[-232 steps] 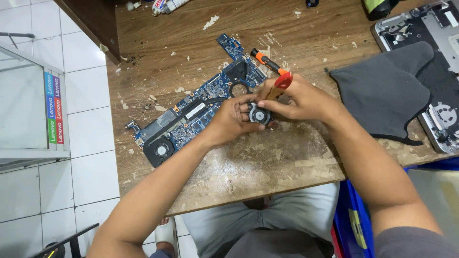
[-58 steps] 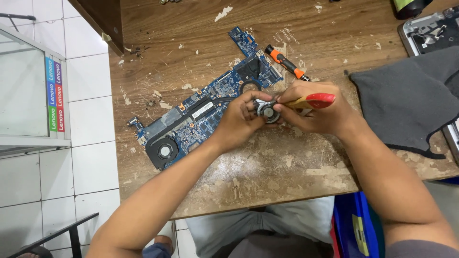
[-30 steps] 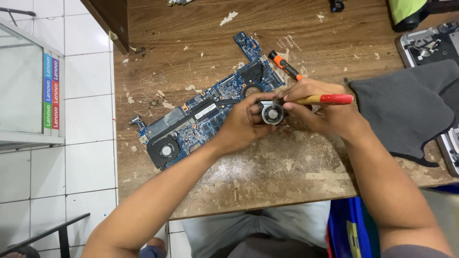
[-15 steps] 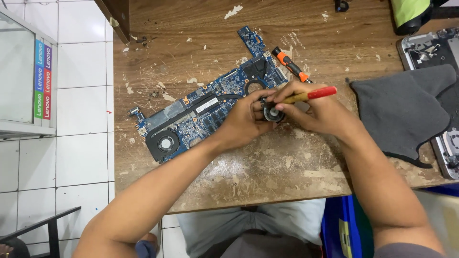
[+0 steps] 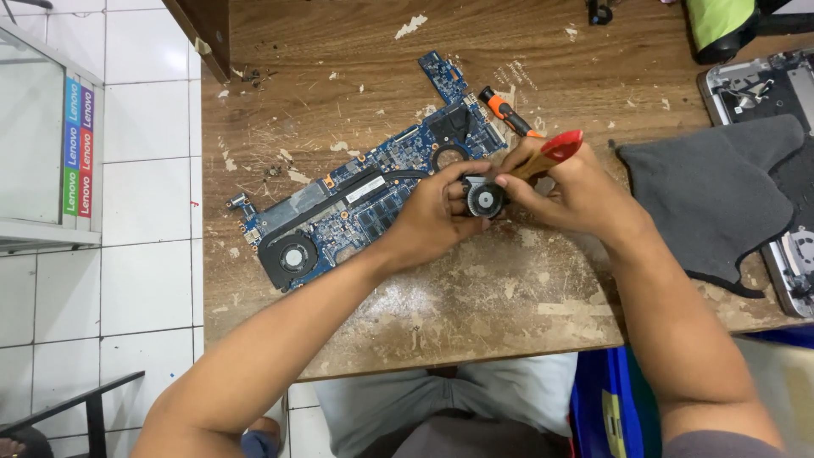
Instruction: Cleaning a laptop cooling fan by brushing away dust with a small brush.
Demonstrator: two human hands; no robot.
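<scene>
Fan [image 5: 486, 198], a small round black one, is sitting pinched between both hands just above the worn wooden table [image 5: 509, 297], right at the near edge of the blue board [image 5: 373, 203]. Left hand [image 5: 432, 220] is curling around its left side, thumb and fingers closed on the housing. Right hand [image 5: 568, 191] is closing in from the other side, fingertips touching the fan while also gripping a screwdriver [image 5: 543, 157] with a red handle end, which is sticking up and to the right. Can't really tell where the tip is landing, the fingers are covering it.

Board is lying diagonally across the table, with a second fan [image 5: 292, 254] still mounted at its lower left corner. Another screwdriver, orange [image 5: 506, 110] and black, is lying on the table just behind the right hand, next to the board's upper end. Grey cloth [image 5: 712, 203] is spreading out to the right, partly overlapping an opened laptop shell [image 5: 763, 89] at the table's right edge. Something green [image 5: 721, 21] is sitting at the top right.
</scene>
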